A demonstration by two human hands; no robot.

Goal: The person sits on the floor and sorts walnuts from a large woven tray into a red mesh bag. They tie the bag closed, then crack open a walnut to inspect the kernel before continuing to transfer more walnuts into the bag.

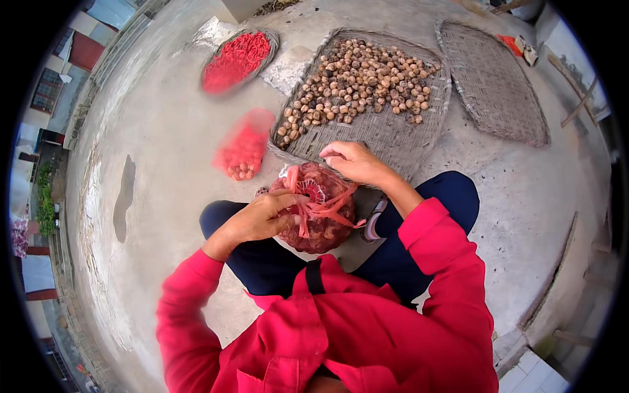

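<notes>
A full red mesh sack [319, 240] stands on the ground between my knees; the walnuts inside show dimly through the net. Pink plastic strips [327, 209] lie looped and loose over its top, beside a gathered mouth with white stitching [314, 190]. My left hand [275, 211] pinches the strips at the left of the mouth. Over the far side of the sack, close to the near rim of the walnut basket, hovers my right hand [356, 163], fingers curled. Whether anything is between its fingertips is hidden.
Ahead lies a shallow woven basket [393, 140] with many loose walnuts [363, 78]. A smaller red mesh bag [243, 147] with some walnuts is left of it. Farther off are a round basket of red chillies [238, 59] and, at right, another woven tray [496, 83].
</notes>
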